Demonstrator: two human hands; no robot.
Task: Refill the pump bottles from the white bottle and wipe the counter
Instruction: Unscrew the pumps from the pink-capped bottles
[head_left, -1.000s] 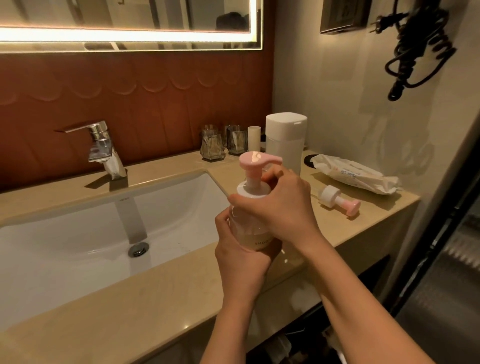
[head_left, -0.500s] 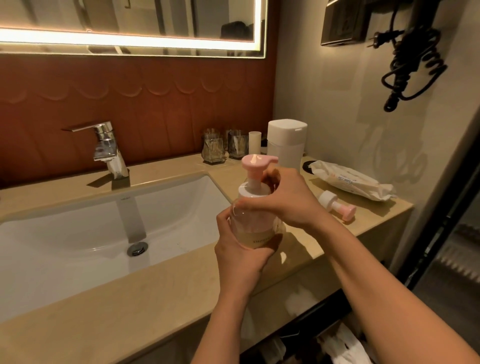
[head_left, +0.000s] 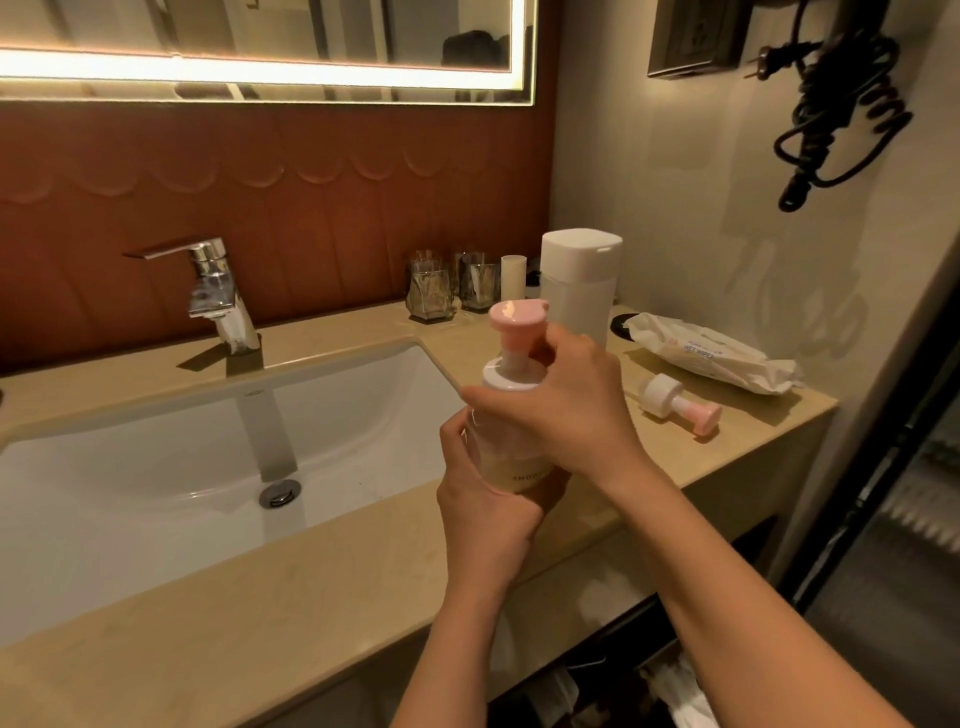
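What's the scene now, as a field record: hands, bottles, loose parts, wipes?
left hand: grips pump bottle round its lower body
right hand: fingers round the bottle's white collar, below the pink head
white bottle: upright, capped, behind the hands
loose pump: lying on counter, right of hands
wet wipes pack: on counter behind loose pump

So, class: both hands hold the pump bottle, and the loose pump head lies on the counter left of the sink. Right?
Wrong side: the head view shows the loose pump head on the counter right of the sink. The left hand and right hand do hold the pump bottle.
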